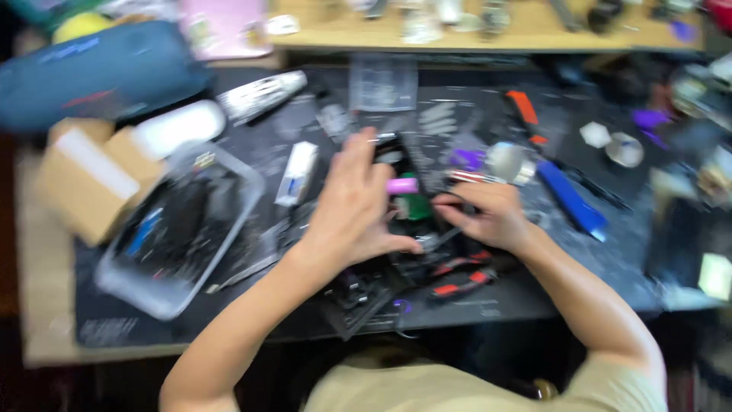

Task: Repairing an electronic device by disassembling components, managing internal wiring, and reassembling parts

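The picture is motion-blurred. My left hand [352, 204] sits at the middle of a dark work mat [114, 320], fingers spread upward, thumb curled toward a small dark part [427, 241]. A pink cylinder [402, 185] and a green piece [415, 206] show just past its fingers; whether the hand grips anything is unclear. My right hand [488, 215] is close beside it, fingers curled around something small and dark that I cannot make out. Red-handled pliers [457, 276] lie under both wrists.
A clear plastic tray [174, 229] of dark parts lies at the left, beside a cardboard box [84, 179]. A blue-handled tool [570, 198], an orange-handled tool [526, 113], a purple piece [466, 159] and a white tube [297, 173] lie on the mat. A wooden shelf [488, 34] runs behind.
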